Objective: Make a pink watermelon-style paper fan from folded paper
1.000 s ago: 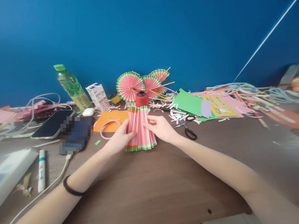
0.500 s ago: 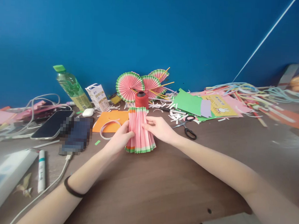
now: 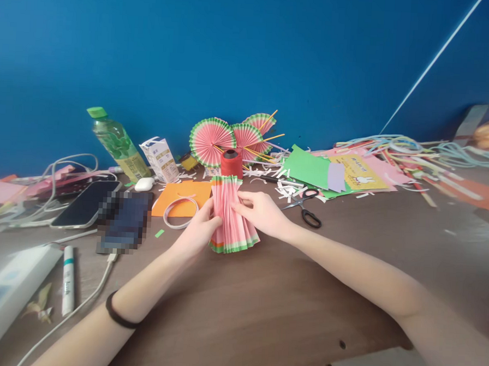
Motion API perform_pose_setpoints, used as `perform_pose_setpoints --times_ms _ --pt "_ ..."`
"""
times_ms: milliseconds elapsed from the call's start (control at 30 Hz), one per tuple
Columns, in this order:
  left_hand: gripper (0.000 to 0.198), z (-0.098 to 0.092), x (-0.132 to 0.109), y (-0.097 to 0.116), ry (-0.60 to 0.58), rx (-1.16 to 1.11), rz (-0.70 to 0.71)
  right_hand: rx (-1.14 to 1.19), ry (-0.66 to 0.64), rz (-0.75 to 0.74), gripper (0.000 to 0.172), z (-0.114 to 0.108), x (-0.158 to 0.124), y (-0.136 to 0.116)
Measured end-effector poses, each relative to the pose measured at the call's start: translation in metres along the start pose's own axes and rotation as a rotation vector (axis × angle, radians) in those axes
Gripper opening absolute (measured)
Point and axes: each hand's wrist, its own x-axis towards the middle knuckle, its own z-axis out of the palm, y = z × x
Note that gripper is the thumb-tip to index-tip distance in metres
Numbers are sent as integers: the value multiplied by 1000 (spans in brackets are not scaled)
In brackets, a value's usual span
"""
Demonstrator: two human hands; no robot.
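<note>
A pleated pink paper with green and white edges stands between my hands, its lower end fanned wider than its top. My left hand grips its left side, thumb on the front and fingers mostly hidden behind. On the right side, my right hand pinches the folds between thumb and fingers. Just behind the paper's top edge is a red spool of thread. Finished pink and green round paper fans with thin sticks lean against the wall behind.
Scissors lie right of my right hand, below green paper sheets and white scraps. Left are an orange sheet, a tape roll, an earbud case, phones, a green bottle and a marker.
The lower end of the pleated paper has swung slightly right and spread. Both hands keep their hold, with the left shifting a little to the right.
</note>
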Motion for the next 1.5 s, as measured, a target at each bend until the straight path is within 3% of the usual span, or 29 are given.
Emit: perform_pose_setpoints --times_ms 133,333,500,700,933,1233,1333,1500 --pt "58 3 -1 3 -40 -16 -46 -47 -32 -24 18 -1 -2 -6" --pt "50 7 -5 9 49 193 -43 -149 35 -1 12 5 -3 -9" --pt "45 10 -6 12 42 232 -40 72 -77 100 15 5 -4 -10" --pt "33 7 -4 10 15 169 -21 286 -24 208 35 2 -1 -10" --pt "22 13 -9 15 11 192 -20 376 -103 204 13 0 -2 -17" --pt "14 17 -13 16 -77 329 61 519 -128 203 18 4 -3 -13" --pt "15 15 -13 15 -82 401 76 576 -137 213 21 4 -3 -16" --pt "35 10 -14 11 -122 447 27 637 -168 278 17 3 -3 -18"
